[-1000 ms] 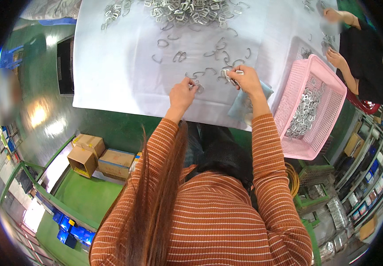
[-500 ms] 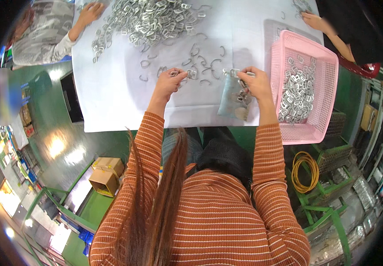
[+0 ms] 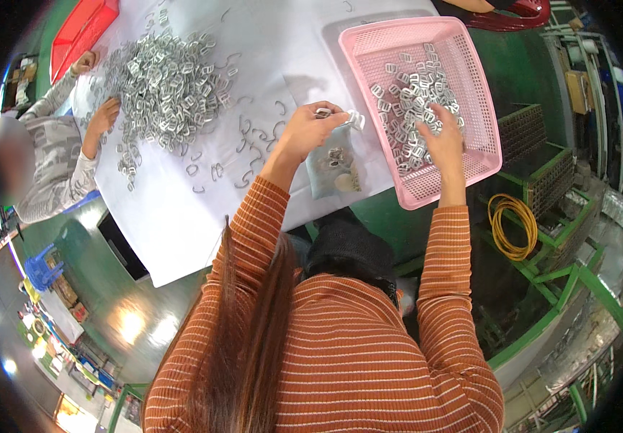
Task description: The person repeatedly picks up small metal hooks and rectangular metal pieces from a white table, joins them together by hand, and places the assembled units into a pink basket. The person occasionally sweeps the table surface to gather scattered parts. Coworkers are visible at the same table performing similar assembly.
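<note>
My left hand is pinched round a small metal buckle, above the white-covered table. Just past its fingertips another pale buckle shows; whether the fingers touch it I cannot tell. Beneath that hand lies a light blue flat packet with a few small metal pieces on it. Over the pink basket my right hand is open, fingers apart, with nothing seen in them. Many grey metal buckles lie in the basket below it. Loose C-shaped metal rings are scattered left of my left hand.
A large heap of buckles covers the table's left part. Across there, a co-worker's hands reach into its edge, near a red basket. Green metal racks with a coiled yellow hose stand at lower right.
The view has swung to the right. My right hand has left the packet for the basket and its fingers have spread. My left hand has moved rightward to the packet, still pinching a buckle.
</note>
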`<action>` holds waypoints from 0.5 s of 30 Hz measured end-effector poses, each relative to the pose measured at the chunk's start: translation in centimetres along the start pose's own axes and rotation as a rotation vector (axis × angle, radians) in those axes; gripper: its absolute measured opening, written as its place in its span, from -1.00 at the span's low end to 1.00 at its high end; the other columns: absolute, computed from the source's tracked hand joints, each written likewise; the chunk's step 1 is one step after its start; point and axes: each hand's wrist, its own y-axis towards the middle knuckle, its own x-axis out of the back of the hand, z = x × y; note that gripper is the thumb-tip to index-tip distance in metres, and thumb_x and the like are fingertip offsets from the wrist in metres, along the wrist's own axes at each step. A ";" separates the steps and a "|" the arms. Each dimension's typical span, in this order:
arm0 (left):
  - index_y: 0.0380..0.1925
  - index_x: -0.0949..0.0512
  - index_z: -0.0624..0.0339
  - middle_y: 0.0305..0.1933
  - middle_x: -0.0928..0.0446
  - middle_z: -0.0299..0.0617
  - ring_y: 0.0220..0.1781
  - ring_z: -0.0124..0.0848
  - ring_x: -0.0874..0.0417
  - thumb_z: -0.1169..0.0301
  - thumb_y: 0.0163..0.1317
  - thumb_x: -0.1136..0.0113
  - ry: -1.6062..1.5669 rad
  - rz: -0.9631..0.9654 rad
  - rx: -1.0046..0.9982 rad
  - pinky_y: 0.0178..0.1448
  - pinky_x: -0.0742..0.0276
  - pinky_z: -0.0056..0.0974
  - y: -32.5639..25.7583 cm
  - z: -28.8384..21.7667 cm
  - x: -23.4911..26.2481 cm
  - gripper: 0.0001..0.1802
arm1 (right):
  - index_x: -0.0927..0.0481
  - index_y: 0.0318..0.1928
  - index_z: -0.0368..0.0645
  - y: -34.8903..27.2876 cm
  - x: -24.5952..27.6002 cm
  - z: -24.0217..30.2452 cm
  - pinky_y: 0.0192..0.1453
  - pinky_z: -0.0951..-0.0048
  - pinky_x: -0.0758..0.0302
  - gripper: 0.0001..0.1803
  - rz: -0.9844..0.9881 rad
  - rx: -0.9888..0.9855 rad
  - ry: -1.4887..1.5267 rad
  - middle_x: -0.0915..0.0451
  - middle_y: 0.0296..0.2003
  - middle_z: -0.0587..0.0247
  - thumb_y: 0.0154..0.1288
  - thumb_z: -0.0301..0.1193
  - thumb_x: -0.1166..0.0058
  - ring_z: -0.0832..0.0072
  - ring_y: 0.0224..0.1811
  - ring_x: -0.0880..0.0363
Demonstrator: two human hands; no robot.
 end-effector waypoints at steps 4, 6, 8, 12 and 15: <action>-0.44 -0.53 0.23 -0.64 -0.33 -0.46 -0.66 -0.68 -0.18 0.33 0.08 -0.24 -0.009 0.097 0.012 -0.60 -0.02 -0.50 0.0 -2.0 -1.5 -0.82 | -0.42 0.07 -0.23 -1.1 -2.9 6.3 0.06 0.39 -0.43 -0.48 0.305 0.035 0.721 -0.44 0.02 0.13 0.05 -0.42 -0.20 0.35 0.05 -0.45; -0.44 -0.53 0.22 -0.64 -0.33 -0.46 -0.66 -0.68 -0.17 0.34 0.09 -0.23 -0.026 0.127 0.008 -0.61 -0.01 -0.50 0.2 -2.4 -1.8 -0.82 | -0.46 0.02 -0.25 -1.2 -5.0 6.8 0.01 0.46 -0.46 -0.57 0.385 -0.007 1.008 -0.50 -0.06 0.18 0.11 -0.45 -0.14 0.42 -0.03 -0.50; -0.44 -0.53 0.22 -0.65 -0.32 -0.47 -0.66 -0.68 -0.17 0.34 0.10 -0.23 -0.027 0.130 -0.006 -0.61 0.00 -0.50 0.5 -2.5 -1.7 -0.83 | -0.50 -0.04 -0.29 -1.1 -5.0 6.8 -0.08 0.52 -0.49 -0.67 0.427 -0.109 1.019 -0.56 -0.18 0.20 0.16 -0.45 -0.09 0.45 -0.16 -0.57; -0.43 -0.51 0.20 -0.64 -0.31 -0.48 -0.66 -0.70 -0.14 0.35 0.11 -0.22 0.035 0.071 -0.015 -0.60 0.02 -0.51 0.6 -3.2 -2.1 -0.84 | -0.55 -0.17 -0.35 -1.8 -4.3 7.5 -0.27 0.58 -0.52 -0.76 0.437 -0.336 1.070 -0.62 -0.37 0.19 0.23 -0.42 -0.03 0.47 -0.39 -0.63; -0.38 -0.50 0.19 -0.63 -0.27 -0.51 -0.66 -0.73 -0.11 0.35 0.14 -0.21 0.084 0.080 -0.085 -0.59 0.02 -0.52 1.2 -2.8 -3.2 -0.84 | -0.55 -0.16 -0.30 -2.3 -3.0 7.3 -0.34 0.59 -0.51 -0.74 0.405 -0.553 1.122 -0.61 -0.36 0.18 0.28 -0.36 0.03 0.48 -0.38 -0.63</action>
